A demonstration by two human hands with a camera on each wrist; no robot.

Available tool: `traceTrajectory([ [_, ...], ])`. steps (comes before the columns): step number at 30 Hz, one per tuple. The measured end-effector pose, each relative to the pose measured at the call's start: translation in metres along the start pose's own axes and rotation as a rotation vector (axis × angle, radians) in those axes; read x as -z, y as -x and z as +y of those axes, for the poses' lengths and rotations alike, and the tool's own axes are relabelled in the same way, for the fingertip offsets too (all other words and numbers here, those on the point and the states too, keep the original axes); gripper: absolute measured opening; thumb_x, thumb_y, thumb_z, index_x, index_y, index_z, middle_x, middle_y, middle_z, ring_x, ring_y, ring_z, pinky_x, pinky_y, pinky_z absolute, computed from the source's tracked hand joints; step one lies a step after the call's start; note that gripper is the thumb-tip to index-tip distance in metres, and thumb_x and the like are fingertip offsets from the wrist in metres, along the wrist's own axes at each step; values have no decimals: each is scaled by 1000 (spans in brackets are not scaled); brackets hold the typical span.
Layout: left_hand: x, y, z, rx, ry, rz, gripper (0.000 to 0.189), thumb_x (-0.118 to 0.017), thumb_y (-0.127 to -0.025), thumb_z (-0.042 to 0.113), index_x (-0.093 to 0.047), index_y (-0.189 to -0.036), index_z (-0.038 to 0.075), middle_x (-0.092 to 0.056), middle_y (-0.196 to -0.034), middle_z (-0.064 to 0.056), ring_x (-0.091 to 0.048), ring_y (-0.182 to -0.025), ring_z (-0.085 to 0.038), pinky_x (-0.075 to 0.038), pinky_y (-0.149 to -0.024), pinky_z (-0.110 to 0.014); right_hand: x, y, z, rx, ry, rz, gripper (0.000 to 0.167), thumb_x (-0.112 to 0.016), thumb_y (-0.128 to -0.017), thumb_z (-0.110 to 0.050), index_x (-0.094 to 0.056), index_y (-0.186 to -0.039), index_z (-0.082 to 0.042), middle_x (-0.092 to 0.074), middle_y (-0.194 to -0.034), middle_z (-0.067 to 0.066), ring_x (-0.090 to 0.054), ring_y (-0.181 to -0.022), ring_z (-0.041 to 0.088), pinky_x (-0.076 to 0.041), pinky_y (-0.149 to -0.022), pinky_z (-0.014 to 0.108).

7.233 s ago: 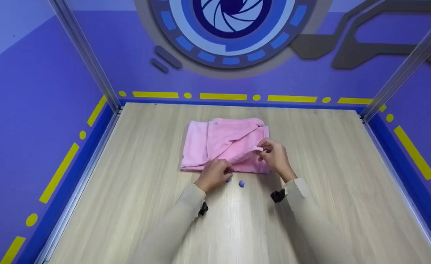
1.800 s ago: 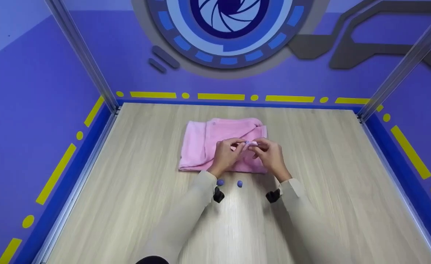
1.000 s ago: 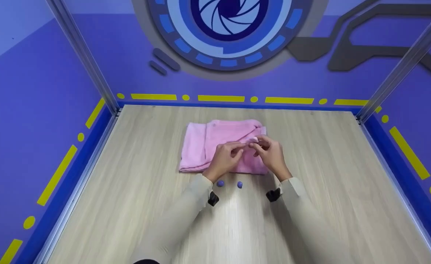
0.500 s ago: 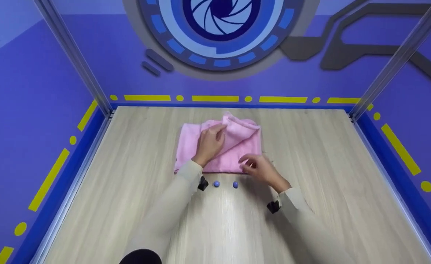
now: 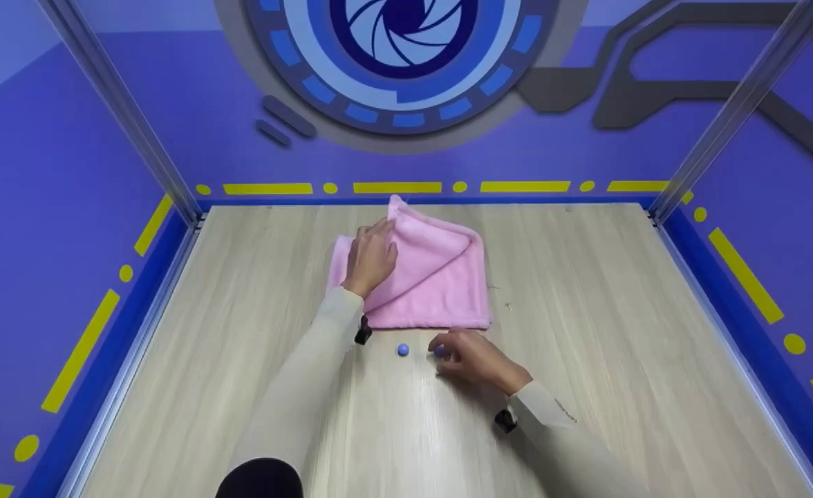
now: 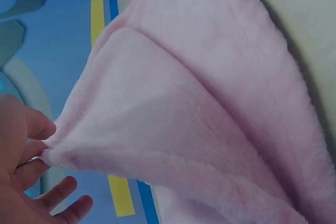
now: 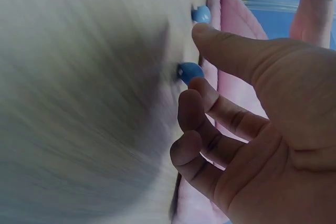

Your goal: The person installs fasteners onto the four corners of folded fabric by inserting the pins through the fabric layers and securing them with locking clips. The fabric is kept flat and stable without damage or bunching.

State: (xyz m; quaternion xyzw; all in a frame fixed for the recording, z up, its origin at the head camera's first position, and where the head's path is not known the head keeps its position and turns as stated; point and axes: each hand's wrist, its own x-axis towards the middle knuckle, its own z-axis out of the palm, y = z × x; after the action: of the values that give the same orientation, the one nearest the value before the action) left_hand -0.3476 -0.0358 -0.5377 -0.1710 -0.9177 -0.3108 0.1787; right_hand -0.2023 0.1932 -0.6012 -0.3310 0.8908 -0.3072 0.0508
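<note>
A pink plush cloth (image 5: 441, 297) lies folded on the table, one flap turned back to the upper left. My left hand (image 5: 372, 257) pinches that flap's corner, which is lifted off the table in the left wrist view, where thumb and index finger grip the cloth tip (image 6: 48, 156). Just in front of the cloth, my right hand (image 5: 474, 356) reaches around a small blue ball (image 7: 191, 72). Its index fingertip is right beside the ball; the thumb stands apart. A second small blue ball (image 5: 403, 350) sits to the left, untouched.
Purple-blue panels with yellow dashes (image 5: 397, 187) enclose the pale wooden table (image 5: 586, 297) at the back and both sides. Metal posts stand in the back corners. A black round object (image 5: 260, 478) shows at the bottom edge, over the left sleeve.
The cloth flap has been lifted and drawn to the back left by my left hand. My right hand has let go of the cloth and moved down to the right-hand blue ball.
</note>
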Motion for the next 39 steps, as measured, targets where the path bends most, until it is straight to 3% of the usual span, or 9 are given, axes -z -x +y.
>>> traceTrajectory([
  [4,-3,1,-10,12,-10,-48,50,-65,-96,8,-55,-144,-3,-54,-150,-17,-57,-125,-43,-50,-103,-53,-2,3,-1,17,47,15,32,-84,-82,-12,-75,-112,-6,-72,-96,9,-65,-85,26,-53,-74,35],
  [10,-6,4,-26,63,-26,-119,53,-63,-99,11,-49,-148,-4,-47,-156,-18,-50,-135,-43,-44,-110,-52,-1,6,-2,-21,16,13,30,-83,-84,-10,-75,-112,-7,-70,-93,9,-65,-85,26,-52,-73,32],
  [15,-10,8,-40,122,-47,-166,54,-61,-100,14,-48,-150,-2,-43,-158,-17,-48,-138,-41,-43,-110,-54,2,9,-1,-55,-5,12,25,-80,-88,-10,-75,-112,-8,-70,-93,9,-65,-86,26,-52,-74,32],
  [21,-16,12,-51,137,-77,-209,55,-59,-102,17,-46,-151,-2,-41,-160,-16,-48,-137,-42,-45,-107,-57,5,14,4,-75,-26,28,23,-77,-89,-8,-74,-113,-7,-70,-94,10,-65,-86,27,-52,-74,33],
  [26,-18,12,-55,145,-74,-235,55,-58,-102,19,-46,-151,-3,-40,-160,-18,-47,-139,-42,-43,-109,-56,8,16,7,-113,-48,34,22,-75,-92,-7,-74,-113,-7,-71,-95,8,-66,-87,25,-54,-75,35],
  [34,-22,15,-56,149,-43,-268,54,-57,-102,16,-45,-150,-6,-41,-158,-23,-43,-143,-40,-35,-118,-48,9,20,10,-98,-18,62,21,-76,-90,-7,-74,-111,-6,-68,-88,0,-63,-80,17,-52,-70,30],
  [39,-20,15,-51,168,-33,-271,55,-57,-104,16,-42,-153,-4,-40,-159,-23,-41,-144,-40,-33,-119,-48,13,22,10,-111,-19,76,21,-75,-91,-5,-73,-112,-4,-69,-93,8,-65,-85,24,-53,-73,33],
])
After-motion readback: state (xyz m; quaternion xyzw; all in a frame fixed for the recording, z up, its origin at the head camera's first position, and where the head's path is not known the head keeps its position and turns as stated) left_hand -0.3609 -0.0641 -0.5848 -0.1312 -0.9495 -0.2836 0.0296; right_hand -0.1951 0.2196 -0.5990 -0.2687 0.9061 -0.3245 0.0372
